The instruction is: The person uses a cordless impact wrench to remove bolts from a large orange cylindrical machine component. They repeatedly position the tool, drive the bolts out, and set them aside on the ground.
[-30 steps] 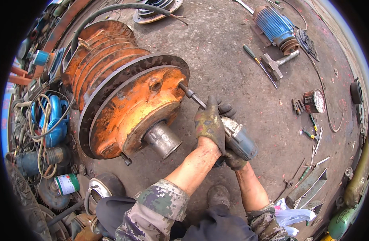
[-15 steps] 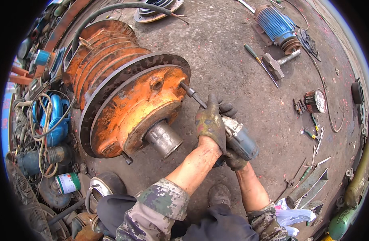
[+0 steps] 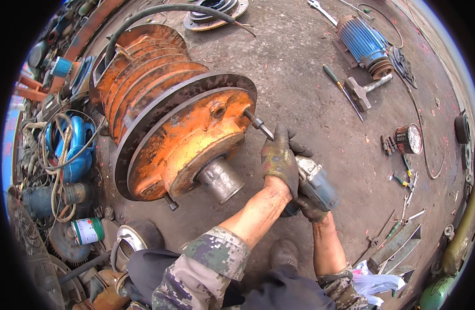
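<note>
A large rusty orange motor [image 3: 188, 147] with a dark flange and ribbed housing lies on its side to the left. A bare steel shaft [image 3: 220, 180] sticks out of its end face. My left hand [image 3: 279, 159], in a dirty work glove, is closed around the front end of a grey-blue cordless impact wrench [image 3: 320, 187]. Lower down, my gloved right hand [image 3: 312, 208] is closed at the rear of the wrench, its grip mostly hidden. From the wrench a socket extension [image 3: 260, 125] reaches a bolt [image 3: 249, 113] at the flange's right edge. Another bolt [image 3: 170, 202] protrudes at the lower edge.
A hammer [image 3: 359, 94], a screwdriver [image 3: 336, 82] and a blue motor [image 3: 362, 42] lie at the far right. Nearer are a small tin [image 3: 408, 139], pliers [image 3: 400, 179] and several wrenches. Pumps, cables and a paint can [image 3: 87, 231] crowd the left side.
The whole view has shifted slightly, so the scene sits a little farther right. Both hands keep their hold on the impact wrench, and the socket stays at the same bolt.
</note>
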A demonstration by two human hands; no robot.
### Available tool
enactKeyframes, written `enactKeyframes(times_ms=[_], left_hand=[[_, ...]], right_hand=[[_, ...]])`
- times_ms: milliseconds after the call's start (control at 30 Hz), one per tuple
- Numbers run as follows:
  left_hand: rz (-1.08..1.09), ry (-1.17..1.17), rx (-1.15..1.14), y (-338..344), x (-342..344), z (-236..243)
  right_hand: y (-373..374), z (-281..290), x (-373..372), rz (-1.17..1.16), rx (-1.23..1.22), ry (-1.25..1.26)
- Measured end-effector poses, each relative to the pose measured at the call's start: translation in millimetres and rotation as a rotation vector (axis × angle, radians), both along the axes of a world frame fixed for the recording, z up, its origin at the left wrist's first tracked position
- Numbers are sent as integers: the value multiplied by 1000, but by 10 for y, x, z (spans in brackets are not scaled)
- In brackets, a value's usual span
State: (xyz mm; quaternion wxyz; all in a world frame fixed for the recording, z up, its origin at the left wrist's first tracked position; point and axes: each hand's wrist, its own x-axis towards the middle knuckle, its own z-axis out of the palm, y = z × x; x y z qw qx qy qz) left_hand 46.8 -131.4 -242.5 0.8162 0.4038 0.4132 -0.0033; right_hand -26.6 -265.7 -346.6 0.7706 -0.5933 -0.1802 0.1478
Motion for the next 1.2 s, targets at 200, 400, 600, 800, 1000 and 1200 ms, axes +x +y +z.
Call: enactKeyframes(times_ms=[200, 400, 600, 800, 1000, 1200], left_hand=[[-37, 20, -45, -29, -20, 50], [-215, 99, 67, -101, -657, 85], [-218, 117, 33, 214, -1749, 300], [-75, 254, 21, 1052, -2273, 599], [-29, 324, 65, 1518, -2300, 502], [-80, 322, 128, 1622, -2291, 467]], right_hand=[[-151, -54, -27, 26, -56, 166], [-98, -189, -1119, -71, -89, 354], [94, 279, -1603, 208, -393, -35], [870, 61, -1923, 508, -275, 287], [1205, -186, -1946, 635, -271, -271], [1337, 205, -2047, 562, -96, 71]])
